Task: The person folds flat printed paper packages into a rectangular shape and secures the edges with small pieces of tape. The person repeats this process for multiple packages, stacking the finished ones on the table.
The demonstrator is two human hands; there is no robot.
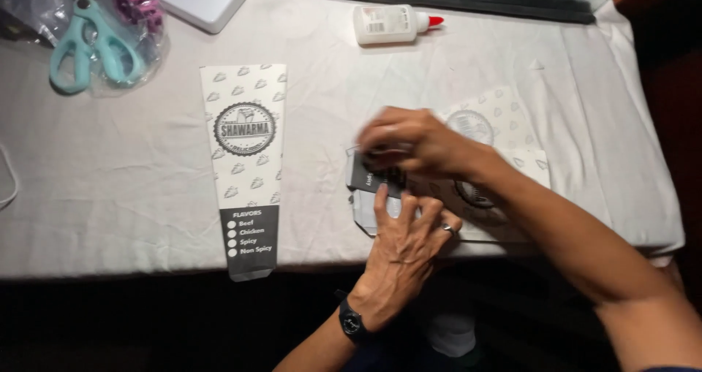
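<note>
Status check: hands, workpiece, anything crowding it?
Left hand flat on printed paper sleeve. Right hand pinching its dark end. White glue bottle, teal scissors lie apart.

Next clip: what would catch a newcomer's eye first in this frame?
Both hands meet at the table's near edge: the left hand presses flat on a printed paper sleeve while the right hand works its dark end. A second, flat sleeve lies to their left on the white tablecloth. At the far side sit teal scissors and a glue bottle.
</note>
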